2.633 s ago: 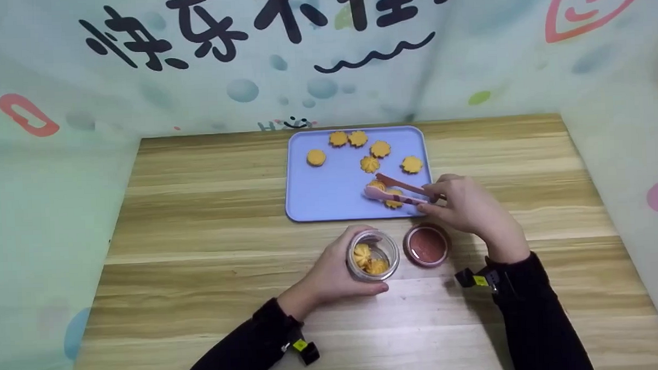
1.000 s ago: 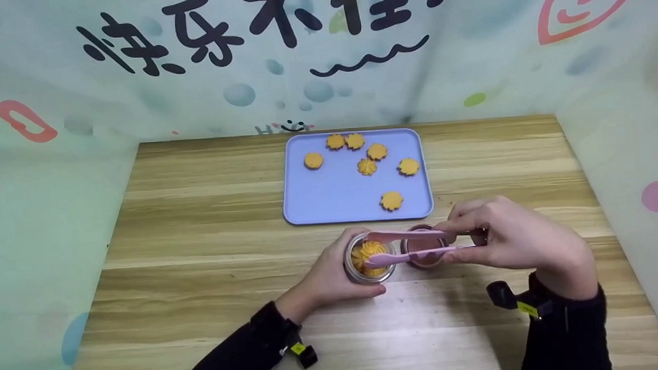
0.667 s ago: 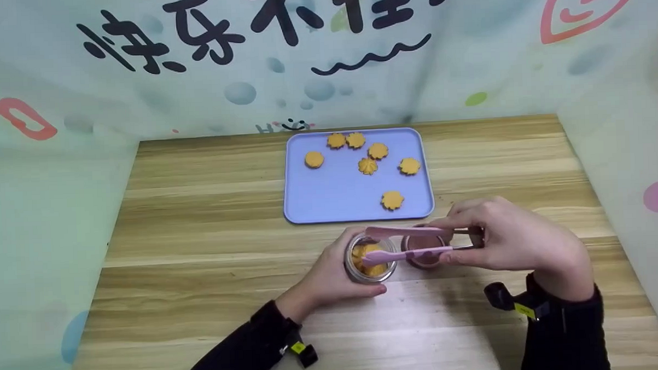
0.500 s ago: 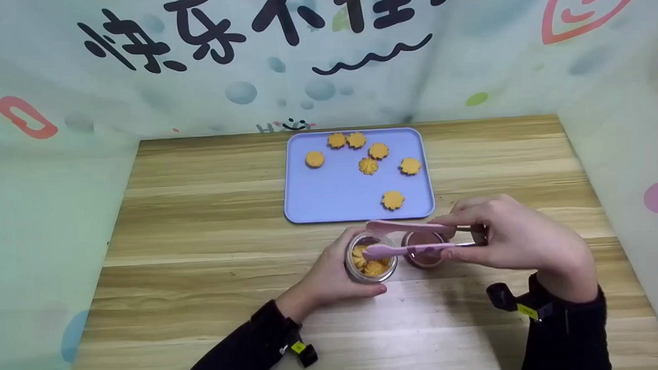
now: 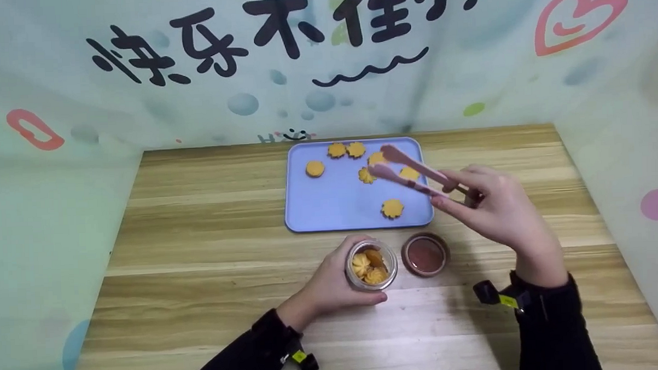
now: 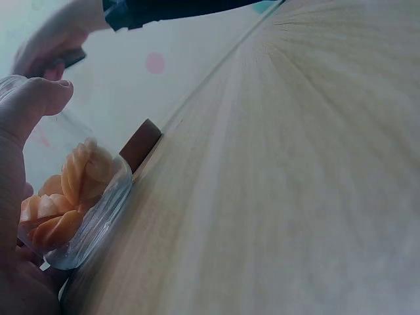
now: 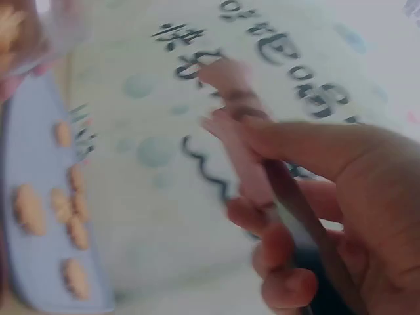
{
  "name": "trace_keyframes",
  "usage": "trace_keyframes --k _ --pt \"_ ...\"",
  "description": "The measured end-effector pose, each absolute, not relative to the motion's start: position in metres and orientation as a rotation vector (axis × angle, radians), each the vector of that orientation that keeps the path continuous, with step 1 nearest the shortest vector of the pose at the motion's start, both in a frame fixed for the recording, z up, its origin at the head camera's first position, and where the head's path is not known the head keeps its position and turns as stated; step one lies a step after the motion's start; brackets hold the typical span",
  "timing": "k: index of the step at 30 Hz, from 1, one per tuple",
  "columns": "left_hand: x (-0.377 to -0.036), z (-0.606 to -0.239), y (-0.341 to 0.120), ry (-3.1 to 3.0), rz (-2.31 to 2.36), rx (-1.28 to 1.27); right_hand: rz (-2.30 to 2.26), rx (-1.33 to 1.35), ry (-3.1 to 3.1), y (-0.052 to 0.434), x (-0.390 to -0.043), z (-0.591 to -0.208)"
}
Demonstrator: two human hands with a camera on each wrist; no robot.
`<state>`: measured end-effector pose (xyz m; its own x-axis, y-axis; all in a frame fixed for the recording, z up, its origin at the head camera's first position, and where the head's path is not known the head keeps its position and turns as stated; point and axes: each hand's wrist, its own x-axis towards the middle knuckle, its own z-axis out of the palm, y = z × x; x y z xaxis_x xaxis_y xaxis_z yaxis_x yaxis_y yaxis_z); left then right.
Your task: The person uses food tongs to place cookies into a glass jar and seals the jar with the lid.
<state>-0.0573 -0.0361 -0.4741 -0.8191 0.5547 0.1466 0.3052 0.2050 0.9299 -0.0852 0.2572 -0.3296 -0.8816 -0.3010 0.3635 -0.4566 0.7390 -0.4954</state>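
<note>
pink tongs pinched in right hand; left hand grips jar.

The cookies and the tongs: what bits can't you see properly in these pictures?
- Jar: head view, the left hand hides its near side, so the cookies inside cannot be counted.
- Tongs: head view, tips cover two tray cookies.
- Right wrist view: motion blur smears the tongs and right hand.

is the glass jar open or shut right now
Open. The glass jar stands upright in the left hand, cookies showing through its uncovered mouth; its brown lid lies beside it on the table.
</note>
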Motion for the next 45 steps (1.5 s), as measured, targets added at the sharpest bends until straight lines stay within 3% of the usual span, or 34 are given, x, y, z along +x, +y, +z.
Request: trace_keyframes --k 16,45 --pt "-0.056 -0.473 -0.036 2.245 1.676 0.848 0.782 0.337 -2.858 0.244 -0.121 -0.390" --pt "-0.057 -0.474 -0.036 2.277 1.662 0.860 0.519 0.127 -3.085 0.277 -0.121 -0.385"
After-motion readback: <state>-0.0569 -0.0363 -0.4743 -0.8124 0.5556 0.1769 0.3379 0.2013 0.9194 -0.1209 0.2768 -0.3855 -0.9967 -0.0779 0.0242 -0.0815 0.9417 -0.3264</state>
